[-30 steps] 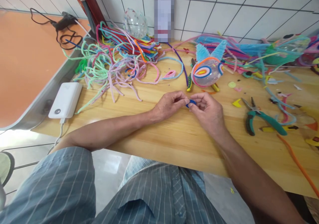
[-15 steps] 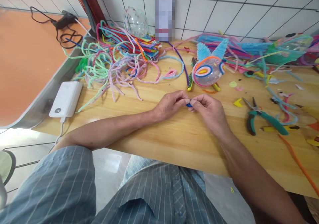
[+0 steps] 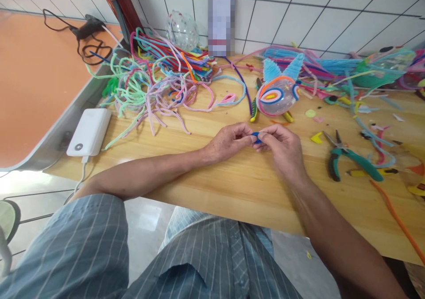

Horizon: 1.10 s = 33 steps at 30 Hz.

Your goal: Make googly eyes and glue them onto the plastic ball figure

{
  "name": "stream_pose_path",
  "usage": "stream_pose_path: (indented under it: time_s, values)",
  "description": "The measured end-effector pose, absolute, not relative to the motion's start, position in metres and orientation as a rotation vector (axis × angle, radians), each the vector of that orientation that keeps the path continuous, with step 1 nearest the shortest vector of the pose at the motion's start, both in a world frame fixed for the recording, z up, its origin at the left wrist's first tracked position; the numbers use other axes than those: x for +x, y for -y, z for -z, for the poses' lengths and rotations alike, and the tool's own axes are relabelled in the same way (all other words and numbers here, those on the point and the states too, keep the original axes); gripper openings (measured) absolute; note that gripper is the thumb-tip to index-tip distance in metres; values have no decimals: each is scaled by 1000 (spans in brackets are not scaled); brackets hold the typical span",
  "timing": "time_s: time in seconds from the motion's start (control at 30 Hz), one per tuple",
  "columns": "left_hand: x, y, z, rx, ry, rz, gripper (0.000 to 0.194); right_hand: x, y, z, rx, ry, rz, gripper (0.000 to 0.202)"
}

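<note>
Works at a pale, glossy wooden tabletop [image 3: 212, 186], pushed against a white tiled wall [image 3: 308, 29] with dark grout lines, beside an orange, grey-rimmed surface [image 3: 40, 91] at left, over a grey floor [image 3: 146, 221]. Grasps a small blue curved piece [image 3: 256, 137] between the fingertips of the left hand [image 3: 232, 141] and right hand [image 3: 282, 146], just above the wood; seems coiled, though mostly hidden by fingers. Has a clear round ball with fuzzy blue ears [image 3: 283, 106] just beyond, tangled pastel fuzzy stems [image 3: 156, 91] far left, and green-handled metal pliers [image 3: 352, 155] near the right forearm. Shows bare wood grain between the forearms, down to the slanting front edge.
</note>
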State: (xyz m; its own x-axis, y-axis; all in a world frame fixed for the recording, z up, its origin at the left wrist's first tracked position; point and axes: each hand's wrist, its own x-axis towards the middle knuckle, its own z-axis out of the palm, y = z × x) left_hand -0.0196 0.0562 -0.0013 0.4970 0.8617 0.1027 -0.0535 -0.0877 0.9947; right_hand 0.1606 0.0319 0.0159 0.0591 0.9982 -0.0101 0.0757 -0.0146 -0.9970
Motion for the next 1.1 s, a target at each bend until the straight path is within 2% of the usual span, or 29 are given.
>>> stream_pose_path:
  time_s: [0.47, 0.73, 1.1]
  values:
    - [-17, -57, 1, 1406, -707, -911, 39, 163, -35, -17, -1322, 1191, -1231, 20]
    - [-16, -63, 2, 1180, -784, -870, 41, 164, -33, -20, -1296, 1344, -987, 18]
    - [-17, -62, 2, 1323, -730, -862, 42, 162, -26, -17, -1344, 1538, -852, 18]
